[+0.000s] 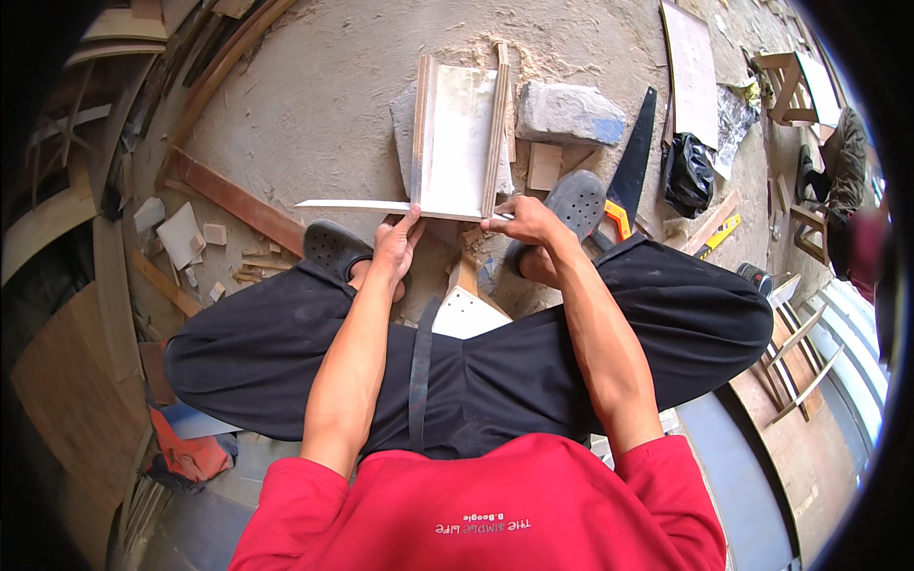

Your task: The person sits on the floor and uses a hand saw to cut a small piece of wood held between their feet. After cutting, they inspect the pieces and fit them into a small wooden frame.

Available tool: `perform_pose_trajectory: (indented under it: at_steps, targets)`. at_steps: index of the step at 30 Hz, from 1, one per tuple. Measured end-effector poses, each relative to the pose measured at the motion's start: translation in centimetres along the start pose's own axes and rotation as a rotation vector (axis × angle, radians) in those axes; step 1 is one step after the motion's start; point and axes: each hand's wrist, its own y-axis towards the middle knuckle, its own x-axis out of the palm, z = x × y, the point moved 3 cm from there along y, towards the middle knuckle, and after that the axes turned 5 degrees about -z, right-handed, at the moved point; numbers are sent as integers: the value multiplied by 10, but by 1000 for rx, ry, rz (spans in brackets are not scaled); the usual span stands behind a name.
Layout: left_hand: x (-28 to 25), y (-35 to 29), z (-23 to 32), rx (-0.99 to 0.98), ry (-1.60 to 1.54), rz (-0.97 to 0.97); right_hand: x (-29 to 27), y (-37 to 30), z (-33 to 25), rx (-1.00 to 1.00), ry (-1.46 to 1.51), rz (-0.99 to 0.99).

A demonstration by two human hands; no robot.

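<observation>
In front of me lies a wooden trough (pixel 461 133) with a white inner face and two raised plywood sides, tilted over a grey block. A thin white strip (pixel 352 205) runs across its near end and sticks out to the left. My left hand (pixel 393 246) pinches the strip at the trough's near left corner, thumb and fingers pressed together. At the near right corner, my right hand (pixel 529 221) has its fingers curled around the strip's other end, partly hiding it.
A handsaw (pixel 633 162) with a black blade lies to the right, beyond my shoe. Near it are a stone block (pixel 571 112), a black plastic bag (pixel 687 174) and a yellow tool (pixel 719 236). Wood offcuts (pixel 181 233) litter the left. Another person (pixel 845 167) is at the far right.
</observation>
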Motion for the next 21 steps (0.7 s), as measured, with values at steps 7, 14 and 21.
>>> perform_pose_trajectory:
  at_steps: [7,14,21]
  targets:
    - [-5,3,-2,-7,-3,-1,0,2,0,9,-4,-21]
    - [-5,5,0,-5,0,8,-2,0,-5,12,-33,-3]
    - [-9,6,-3,3,52,-14,-7,-9,-15,95,-59,-15]
